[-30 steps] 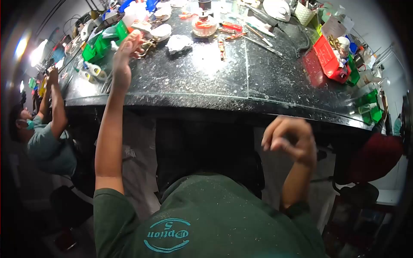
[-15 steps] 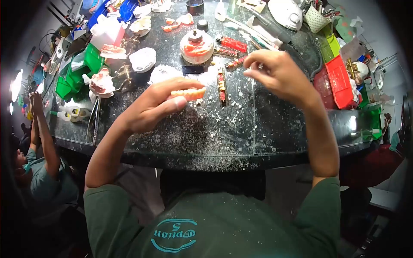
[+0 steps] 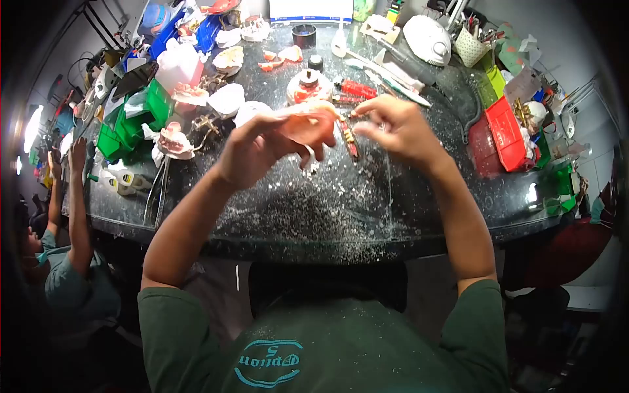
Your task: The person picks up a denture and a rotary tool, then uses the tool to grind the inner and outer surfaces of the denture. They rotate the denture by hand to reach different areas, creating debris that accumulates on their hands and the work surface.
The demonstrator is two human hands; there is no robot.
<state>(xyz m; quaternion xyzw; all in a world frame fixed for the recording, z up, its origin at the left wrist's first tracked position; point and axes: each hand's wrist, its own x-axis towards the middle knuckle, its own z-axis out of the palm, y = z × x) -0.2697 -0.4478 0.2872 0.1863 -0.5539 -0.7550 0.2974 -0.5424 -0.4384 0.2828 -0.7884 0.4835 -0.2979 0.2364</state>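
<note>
My left hand [image 3: 252,147] grips a pink denture base [image 3: 303,129] and holds it tilted above the bench, its teeth mostly turned from view. Right of it, my right hand [image 3: 401,134] is raised with thumb and forefinger curled towards each other; whatever is at the fingertips is too small to make out. Between the hands lies a narrow red strip set with artificial teeth [image 3: 349,141]. Behind the denture stands a round plaster cast [image 3: 308,84] with red wax on it, partly hidden. A red strip [image 3: 357,89] lies beside the cast.
White shavings litter the dark bench [image 3: 301,226]. Green bins [image 3: 134,124] and plaster models [image 3: 227,99] stand left; a red bin [image 3: 508,134] stands right. A handpiece [image 3: 409,69] lies behind my right hand. Another person's arms [image 3: 77,196] show at far left.
My left hand has risen and turned the denture, so its pink base now shows instead of the tooth row. My right hand has come left, nearer the denture. The view has tilted up.
</note>
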